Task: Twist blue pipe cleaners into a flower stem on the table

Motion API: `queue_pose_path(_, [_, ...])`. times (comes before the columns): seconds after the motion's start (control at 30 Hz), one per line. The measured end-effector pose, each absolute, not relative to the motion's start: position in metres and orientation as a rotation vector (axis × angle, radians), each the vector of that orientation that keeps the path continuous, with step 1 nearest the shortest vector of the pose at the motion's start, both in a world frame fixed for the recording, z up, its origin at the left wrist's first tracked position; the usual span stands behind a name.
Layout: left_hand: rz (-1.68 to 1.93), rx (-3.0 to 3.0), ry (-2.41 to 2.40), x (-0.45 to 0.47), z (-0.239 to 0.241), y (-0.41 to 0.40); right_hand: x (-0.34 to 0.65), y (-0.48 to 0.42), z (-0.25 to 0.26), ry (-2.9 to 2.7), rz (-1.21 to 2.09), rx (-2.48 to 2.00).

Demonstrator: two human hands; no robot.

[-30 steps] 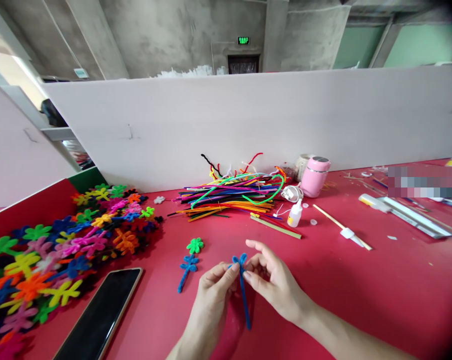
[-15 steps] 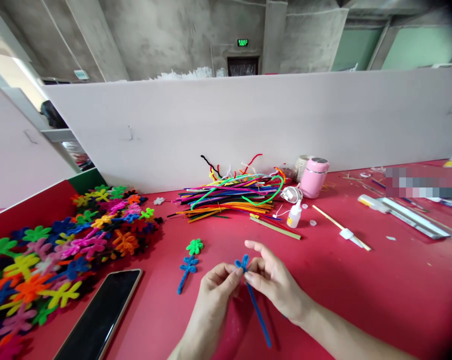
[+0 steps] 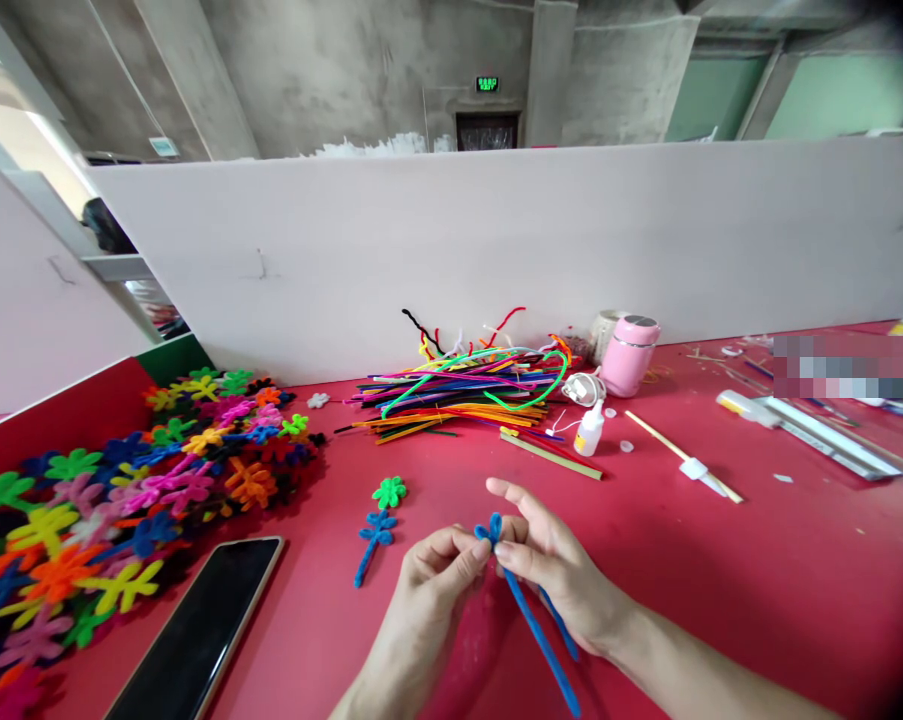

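Note:
Between both hands is a blue pipe cleaner (image 3: 533, 622), its upper end bent into small loops like petals. My left hand (image 3: 442, 580) pinches the looped part from the left with thumb and forefinger. From the right, my right hand (image 3: 554, 565) pinches the same spot, its forefinger raised. Two straight blue lengths hang down below the fingers toward the right. Left of my hands lie a finished-looking blue pipe-cleaner flower with a stem (image 3: 376, 542) and a green pipe-cleaner flower (image 3: 389, 492).
A heap of colourful pipe-cleaner flowers (image 3: 132, 500) and a phone (image 3: 196, 630) lie left. Behind are bundled pipe cleaners (image 3: 451, 395), a glue bottle (image 3: 589, 430) and a pink cup (image 3: 629, 357). A stick (image 3: 680, 452) lies right. A white partition (image 3: 331, 260) borders the red table.
The straight blue tail has swung to the right, and a second length now shows beside it. Both hands have shifted very slightly, still pinching the loops.

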State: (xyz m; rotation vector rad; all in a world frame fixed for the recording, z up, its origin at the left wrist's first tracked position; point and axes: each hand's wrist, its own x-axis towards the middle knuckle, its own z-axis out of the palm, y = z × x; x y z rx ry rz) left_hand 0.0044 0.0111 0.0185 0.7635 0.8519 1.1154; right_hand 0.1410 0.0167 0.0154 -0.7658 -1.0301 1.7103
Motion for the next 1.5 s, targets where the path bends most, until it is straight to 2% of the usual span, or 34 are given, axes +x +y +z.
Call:
queue_pose_path(0.4, [1.142,0.692,0.886,0.002,0.012,0.013,0.141,0.018,0.008,-1.137,1.605,-0.716])
queue_pose_path(0.7, [1.150,0.734,0.947,0.003,0.016,0.014,0.144,0.016,0.014,-1.446,1.372,-0.904])
queue_pose_path(0.87, [1.061,0.871,1.113,-0.001,0.017,0.013,0.143,0.011,0.017,-1.613,1.281,-0.915])
queue_pose_path(1.03, [0.954,0.973,1.039,-0.004,0.017,0.016,0.143,0.010,0.018,-1.739,1.159,-0.878])
queue_pose_path(1.13, [0.965,0.973,1.010,-0.005,0.016,0.018,0.145,0.012,0.013,-1.823,0.945,-0.915])
queue_pose_path(1.3, [0.968,0.928,0.983,-0.002,0.014,0.018,0.148,0.015,0.005,-2.019,0.298,-0.877])
queue_pose_path(1.5, [0.982,0.855,0.969,0.002,0.016,0.017,0.149,0.015,0.008,-2.116,0.058,-0.825])
